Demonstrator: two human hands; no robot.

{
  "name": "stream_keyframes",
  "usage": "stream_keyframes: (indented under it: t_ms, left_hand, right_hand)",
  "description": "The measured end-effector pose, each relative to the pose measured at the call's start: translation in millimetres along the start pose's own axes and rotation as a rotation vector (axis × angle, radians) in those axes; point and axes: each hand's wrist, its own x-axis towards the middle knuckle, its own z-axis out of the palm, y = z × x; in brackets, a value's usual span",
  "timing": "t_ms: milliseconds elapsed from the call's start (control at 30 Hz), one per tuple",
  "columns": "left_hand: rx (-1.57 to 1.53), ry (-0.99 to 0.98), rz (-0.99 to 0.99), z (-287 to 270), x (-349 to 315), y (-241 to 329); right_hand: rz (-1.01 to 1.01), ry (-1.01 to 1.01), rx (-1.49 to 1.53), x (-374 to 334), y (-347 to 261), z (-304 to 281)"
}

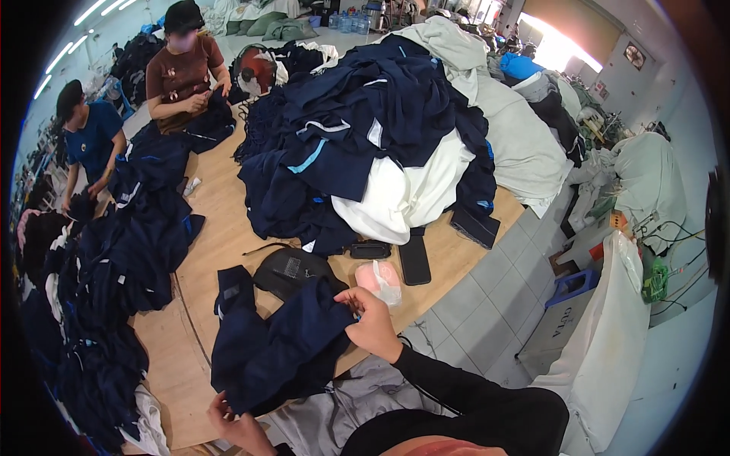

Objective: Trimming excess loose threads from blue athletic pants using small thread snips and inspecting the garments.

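Beyond the right edge of your wooden table (219,194), you have square grey floor tiles (487,315) and, farther out, a pale blue wall (680,327). Past the table's far right corner, bright light comes through an opening (559,43) under a tan shutter (582,23). Away over its left side, you see another pale wall (97,55), with white tube lights (59,58) overhead.

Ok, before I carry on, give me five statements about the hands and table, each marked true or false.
1. The right hand holds the navy garment. True.
2. The left hand is far from that garment. False: it touches the lower edge.
3. White cloth shows on the big navy pile's near side. True.
4. The flat black slab lies left of the pink bundle. False: it lies right.
5. Nobody in brown is visible. False: one person is.
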Motion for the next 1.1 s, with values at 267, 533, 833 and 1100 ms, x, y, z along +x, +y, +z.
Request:
stream_keyframes:
  t_ms: [267, 533, 833, 1100]
  left_hand:
    - [-0.641, -0.059, -0.216, 13.7, 4.3, 15.3]
    - [-0.49, -0.127, -0.324, 17.8, -9.4, -50.3]
    - [-1.176, -0.406, -0.702, -33.6, 13.7, -77.3]
    - [-1.217, -0.227, -1.049, -47.2, 13.2, -96.2]
  right_hand:
    - [0.629, -0.194, 0.533, 8.8, -54.5, -19.6]
    - [0.704, -0.292, 0.37, 3.5, -32.9, -20.2]
    - [0.899, -0.189, 0.792, 32.9, -51.8, -61.3]
    - [0.583, -0.078, 0.697, 31.2, -7.7, -58.3]
